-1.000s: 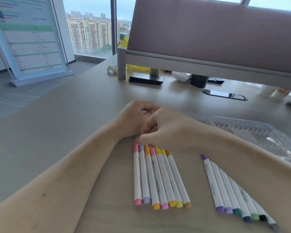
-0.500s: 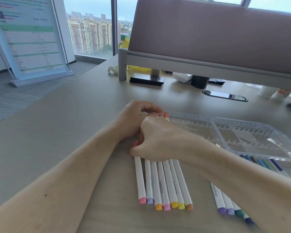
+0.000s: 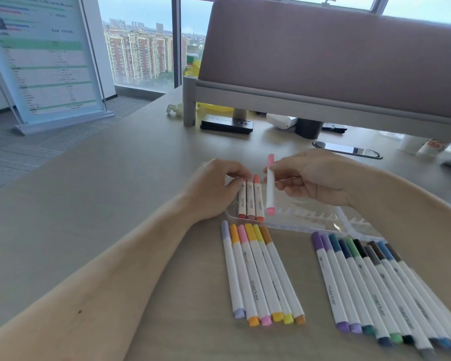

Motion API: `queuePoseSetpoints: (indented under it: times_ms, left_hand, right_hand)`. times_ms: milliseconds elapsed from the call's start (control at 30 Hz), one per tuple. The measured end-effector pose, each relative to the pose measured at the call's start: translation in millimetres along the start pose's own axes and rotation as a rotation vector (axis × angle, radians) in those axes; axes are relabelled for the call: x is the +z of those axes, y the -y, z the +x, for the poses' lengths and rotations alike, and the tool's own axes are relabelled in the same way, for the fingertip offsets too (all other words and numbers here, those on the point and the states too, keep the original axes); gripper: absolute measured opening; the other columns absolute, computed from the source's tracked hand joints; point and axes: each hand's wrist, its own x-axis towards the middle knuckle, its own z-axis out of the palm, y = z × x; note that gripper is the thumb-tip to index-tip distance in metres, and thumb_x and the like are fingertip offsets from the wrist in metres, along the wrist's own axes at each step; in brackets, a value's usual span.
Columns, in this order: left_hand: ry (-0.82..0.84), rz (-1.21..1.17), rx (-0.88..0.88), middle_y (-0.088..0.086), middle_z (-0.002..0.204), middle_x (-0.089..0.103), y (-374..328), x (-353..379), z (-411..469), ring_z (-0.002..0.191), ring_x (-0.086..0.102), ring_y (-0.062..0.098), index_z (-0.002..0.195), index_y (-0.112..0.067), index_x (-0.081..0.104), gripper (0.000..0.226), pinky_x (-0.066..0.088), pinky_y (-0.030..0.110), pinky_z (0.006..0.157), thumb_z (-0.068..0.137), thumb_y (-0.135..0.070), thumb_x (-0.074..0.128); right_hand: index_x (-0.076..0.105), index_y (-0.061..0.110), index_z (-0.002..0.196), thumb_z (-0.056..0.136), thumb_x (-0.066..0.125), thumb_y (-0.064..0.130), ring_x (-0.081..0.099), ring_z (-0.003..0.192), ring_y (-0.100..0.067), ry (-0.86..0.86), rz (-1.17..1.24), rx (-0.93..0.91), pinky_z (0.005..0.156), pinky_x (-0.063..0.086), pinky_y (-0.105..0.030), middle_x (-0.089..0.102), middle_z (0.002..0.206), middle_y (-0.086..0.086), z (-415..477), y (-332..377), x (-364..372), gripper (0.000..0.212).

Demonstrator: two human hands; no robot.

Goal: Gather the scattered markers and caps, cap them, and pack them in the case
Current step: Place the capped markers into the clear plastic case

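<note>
Head view: at centre frame our R hand (image 3: 320,178) pinches a pink marker (image 3: 270,186) upright btw thumb & fingers, just over the clear case (image 3: 305,220). Our L hand (image 3: 214,188), left of it, curls its fingertips onto the tops of three reddish markers (image 3: 250,201) lying in the case's left end. Below, on the desk (image 3: 115,204): six pastel markers (image 3: 261,272) at bottom centre, darker markers (image 3: 380,287) at lower right.

Bright window daylight, soft shadows, wide-angle edge distortion

Case (image 3: 305,217): clear glossy plastic. Markers (image 3: 261,277): smooth white plastic barrels, coloured plastic caps. Surface (image 3: 115,204) is matt pale wood-look laminate; divider panel (image 3: 323,61) looks like matt cloth.
</note>
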Motion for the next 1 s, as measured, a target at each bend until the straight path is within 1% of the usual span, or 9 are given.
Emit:
queuePoseSetpoints:
  times_ms: [100, 233, 267, 333, 433, 567, 733, 833, 1000]
  left_hand:
    - [-0.015, 0.039, 0.023, -0.016, 0.111, 0.072, -3, 0, -1, 0.098, 0.061, -0.004, 0.118, -0.025, 0.074, 0.025, 0.043, 0.005, 0.083, 0.104, -0.019, 0.055]
    - [-0.003, 0.058, 0.037, -0.012, 0.115, 0.074, -1, 0, 0, 0.102, 0.059, -0.002, 0.119, -0.025, 0.074, 0.023, 0.038, 0.005, 0.082, 0.103, -0.024, 0.058]
    - [-0.008, 0.064, 0.042, -0.012, 0.115, 0.074, -2, 0, -1, 0.102, 0.059, -0.002, 0.119, -0.025, 0.075, 0.023, 0.040, 0.006, 0.084, 0.102, -0.025, 0.059]
    - [-0.035, 0.076, 0.051, -0.012, 0.114, 0.074, -2, 1, 0, 0.103, 0.062, 0.001, 0.117, -0.026, 0.075, 0.022, 0.050, 0.022, 0.093, 0.101, -0.027, 0.060]
    - [-0.065, 0.125, 0.077, -0.013, 0.111, 0.074, -6, 3, 0, 0.103, 0.065, 0.007, 0.114, -0.028, 0.075, 0.020, 0.052, 0.042, 0.098, 0.101, -0.031, 0.060]
    - [-0.013, 0.183, 0.124, -0.013, 0.113, 0.073, -11, 8, -2, 0.100, 0.065, 0.006, 0.118, -0.031, 0.073, 0.025, 0.052, 0.036, 0.097, 0.098, -0.040, 0.063]
    - [0.055, 0.231, 0.137, -0.015, 0.121, 0.067, -11, 13, -5, 0.111, 0.057, 0.008, 0.129, -0.037, 0.063, 0.042, 0.035, 0.030, 0.099, 0.093, -0.058, 0.062]
    - [0.078, 0.231, 0.122, -0.016, 0.119, 0.064, -10, 13, -5, 0.112, 0.054, 0.009, 0.131, -0.038, 0.060, 0.044, 0.034, 0.032, 0.101, 0.093, -0.061, 0.059]
    - [0.134, 0.276, 0.086, -0.015, 0.126, 0.055, -18, 12, -3, 0.118, 0.044, 0.010, 0.140, -0.038, 0.059, 0.060, 0.026, 0.030, 0.097, 0.090, -0.071, 0.054]
  right_hand:
    - [0.073, -0.009, 0.110, 0.097, 0.067, 0.009, 0.063, 0.061, -0.011, -0.037, 0.010, 0.019, 0.060, 0.059, -0.018, 0.070, 0.077, -0.010, 11, -11, -8, 0.023]
    - [0.073, -0.008, 0.109, 0.094, 0.072, 0.018, 0.068, 0.080, -0.019, -0.058, -0.115, 0.055, 0.071, 0.061, -0.025, 0.077, 0.099, -0.019, 23, -18, -3, 0.030]
    - [0.074, -0.007, 0.105, 0.092, 0.075, 0.022, 0.068, 0.079, -0.017, -0.075, -0.177, 0.050, 0.067, 0.062, -0.024, 0.078, 0.098, -0.019, 24, -19, 0, 0.032]
    - [0.075, -0.004, 0.091, 0.086, 0.081, 0.030, 0.064, 0.058, -0.008, -0.138, -0.298, 0.016, 0.051, 0.053, -0.018, 0.076, 0.075, -0.010, 26, -19, 6, 0.035]
    - [0.073, -0.004, 0.083, 0.081, 0.085, 0.037, 0.059, 0.049, -0.009, -0.236, -0.388, -0.028, 0.049, 0.051, -0.019, 0.070, 0.065, -0.007, 30, -20, 9, 0.043]
    - [0.076, -0.005, 0.077, 0.086, 0.078, 0.048, 0.070, 0.060, -0.022, -0.288, -0.604, -0.071, 0.069, 0.061, -0.038, 0.074, 0.061, -0.007, 34, -29, 12, 0.054]
    - [0.076, 0.007, 0.065, 0.084, 0.074, 0.058, 0.060, 0.047, -0.007, -0.290, -0.691, -0.129, 0.053, 0.046, -0.023, 0.067, 0.050, 0.003, 30, -33, 11, 0.054]
    - [0.076, 0.009, 0.066, 0.090, 0.074, 0.045, 0.051, 0.040, 0.000, -0.197, -0.645, -0.108, 0.046, 0.042, -0.015, 0.062, 0.045, 0.007, 21, -28, 2, 0.043]
    - [0.083, 0.017, 0.081, 0.088, 0.079, 0.030, 0.051, 0.062, -0.008, -0.107, -0.644, -0.098, 0.055, 0.044, -0.020, 0.068, 0.065, 0.003, 14, -27, -7, 0.015]
